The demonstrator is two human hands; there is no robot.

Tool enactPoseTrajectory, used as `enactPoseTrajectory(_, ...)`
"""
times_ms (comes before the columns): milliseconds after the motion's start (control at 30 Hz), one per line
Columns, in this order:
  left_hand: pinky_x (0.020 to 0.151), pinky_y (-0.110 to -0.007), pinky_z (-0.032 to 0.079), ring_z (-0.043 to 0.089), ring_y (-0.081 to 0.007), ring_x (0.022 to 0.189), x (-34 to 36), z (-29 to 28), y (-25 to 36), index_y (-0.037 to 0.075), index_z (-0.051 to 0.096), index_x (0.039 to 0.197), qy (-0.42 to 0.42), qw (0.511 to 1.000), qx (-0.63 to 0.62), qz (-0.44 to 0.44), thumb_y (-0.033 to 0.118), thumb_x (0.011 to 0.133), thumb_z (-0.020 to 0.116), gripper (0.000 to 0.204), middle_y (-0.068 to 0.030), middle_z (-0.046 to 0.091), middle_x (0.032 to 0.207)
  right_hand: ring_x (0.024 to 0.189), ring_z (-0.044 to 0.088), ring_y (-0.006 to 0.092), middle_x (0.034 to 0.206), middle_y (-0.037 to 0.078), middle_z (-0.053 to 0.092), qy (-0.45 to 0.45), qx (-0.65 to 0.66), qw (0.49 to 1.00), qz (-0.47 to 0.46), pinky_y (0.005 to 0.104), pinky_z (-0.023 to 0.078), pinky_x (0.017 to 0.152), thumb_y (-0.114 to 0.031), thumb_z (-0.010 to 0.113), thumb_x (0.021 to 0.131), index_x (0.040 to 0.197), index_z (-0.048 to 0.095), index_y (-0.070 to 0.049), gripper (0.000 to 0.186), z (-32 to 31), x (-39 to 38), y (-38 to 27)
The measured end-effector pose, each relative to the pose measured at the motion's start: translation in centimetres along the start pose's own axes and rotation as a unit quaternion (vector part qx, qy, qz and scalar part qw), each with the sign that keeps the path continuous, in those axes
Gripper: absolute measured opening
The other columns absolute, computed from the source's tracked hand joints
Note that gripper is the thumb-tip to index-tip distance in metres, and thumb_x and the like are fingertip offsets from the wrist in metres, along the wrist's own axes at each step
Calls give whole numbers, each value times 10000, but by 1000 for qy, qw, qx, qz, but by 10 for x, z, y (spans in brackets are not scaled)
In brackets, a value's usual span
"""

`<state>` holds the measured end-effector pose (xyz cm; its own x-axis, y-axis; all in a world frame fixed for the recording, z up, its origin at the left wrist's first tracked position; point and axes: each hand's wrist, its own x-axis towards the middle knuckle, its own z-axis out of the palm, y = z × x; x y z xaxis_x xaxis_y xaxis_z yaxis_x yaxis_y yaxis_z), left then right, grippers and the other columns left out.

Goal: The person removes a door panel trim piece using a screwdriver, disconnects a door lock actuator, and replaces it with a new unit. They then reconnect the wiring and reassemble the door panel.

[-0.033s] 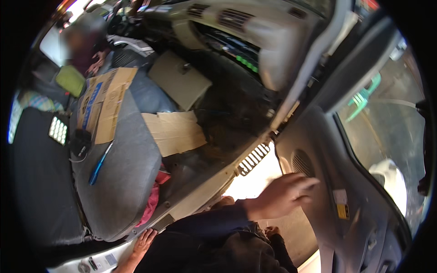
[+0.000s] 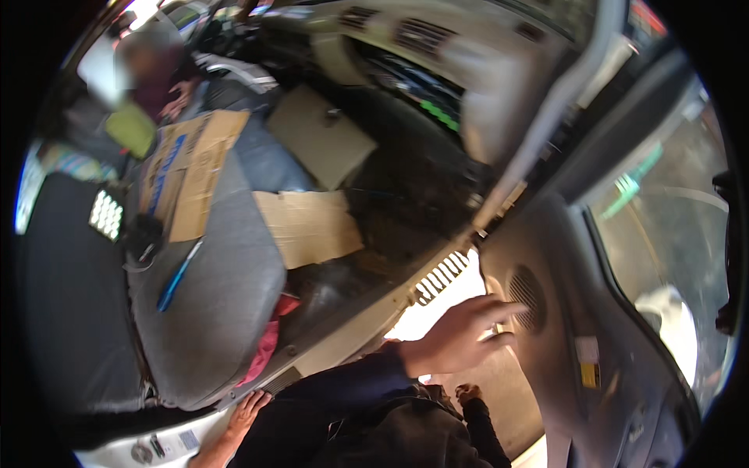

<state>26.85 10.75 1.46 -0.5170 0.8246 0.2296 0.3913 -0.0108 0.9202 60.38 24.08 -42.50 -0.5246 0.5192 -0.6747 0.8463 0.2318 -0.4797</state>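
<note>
Door panel [image 2: 550,253]: speaker grille [image 2: 529,285] just beyond fingers [image 2: 499,309].

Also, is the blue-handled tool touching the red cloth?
Apart: the head view shows bare grey seat between the blue-handled tool on top and the red cloth at the seat's edge.

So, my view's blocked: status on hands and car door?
Raised hand near the open door's speaker grille, grip, contact unclear. Another hand on the doorsill edge. Blue screwdriver, cardboard on grey seat.
</note>
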Motion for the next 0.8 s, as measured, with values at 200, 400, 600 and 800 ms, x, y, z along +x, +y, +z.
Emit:
enactPoseTrajectory(200, 764, -315, 546, 690, -161, 829, -78, -197, 2, 29, 699, 1242, 194, 970, 93, -112, 136, 935, 776, 334, -89, 714, 944, 573, 622, 151, 744, 53, 691, 7, 165, 982, -92, 312, 484, 477, -72, 615, 969, 982, 732, -76, 118, -41, 117, -204)
enactPoseTrajectory(400, 751, -313, 536, 695, -170, 839, -118, -320, 27, 26, 735, 1158, 393, 887, 213, -118, 67, 928, 751, 235, -114, 737, 981, 783, 734, 246, 933, 149, 771, 15, -7, 919, -394, 388, 577, 743, -201, 734, 926, 1123, 745, -4, 278, -33, 93, -473)
enactPoseTrajectory(600, 718, -287, 519, 659, -132, 775, -202, -396, 53, 16, 719, 1043, 629, 635, 427, -137, 17, 941, 687, 106, -54, 731, 951, 833, 637, 99, 936, 44, 704, -218, 120, 809, -533, 255, 507, 747, -44, 685, 989, 1165, 695, 22, 189, -13, 6, -677)
enactPoseTrajectory(800, 835, -295, 514, 642, -144, 902, -304, -408, 34, -31, 677, 1231, 729, 544, 321, -266, 120, 971, 712, 303, -52, 713, 1028, 804, 629, 100, 946, 67, 714, -290, 158, 773, -542, 266, 524, 740, -36, 681, 996, 1147, 699, 35, 168, 25, -21, -714)
